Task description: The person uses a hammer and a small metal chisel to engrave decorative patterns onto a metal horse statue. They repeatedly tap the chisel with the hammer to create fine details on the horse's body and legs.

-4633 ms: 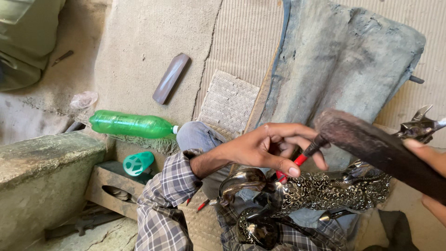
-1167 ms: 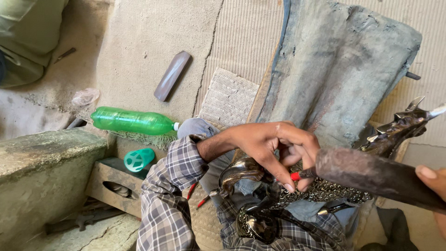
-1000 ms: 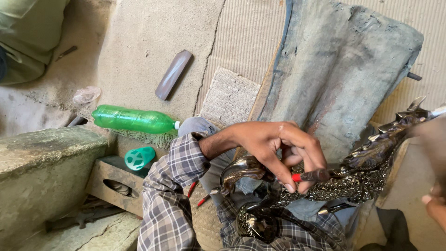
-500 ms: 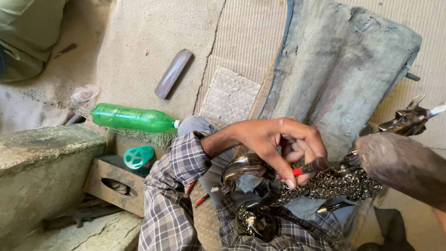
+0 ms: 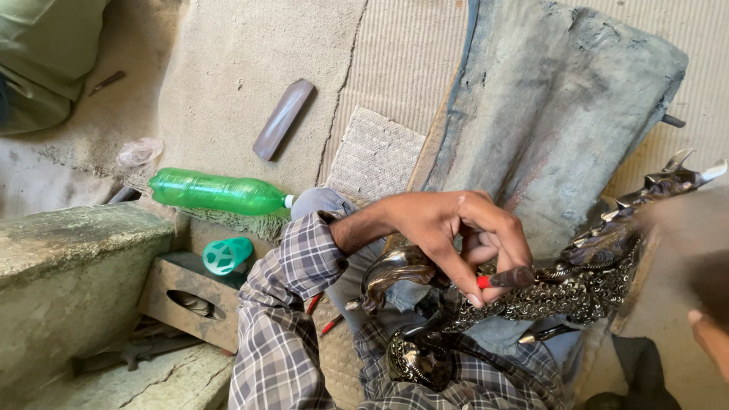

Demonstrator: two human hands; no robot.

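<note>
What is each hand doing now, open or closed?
Left hand: closed on a thin dark punch tool with red band.
Right hand: at the frame edge, blurred; cannot be told.

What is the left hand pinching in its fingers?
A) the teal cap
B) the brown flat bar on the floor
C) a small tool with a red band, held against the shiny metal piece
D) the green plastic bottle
C: the left hand grips a small tool with a red band against the dark ornate metal piece, while the green bottle lies apart on the floor.
</note>
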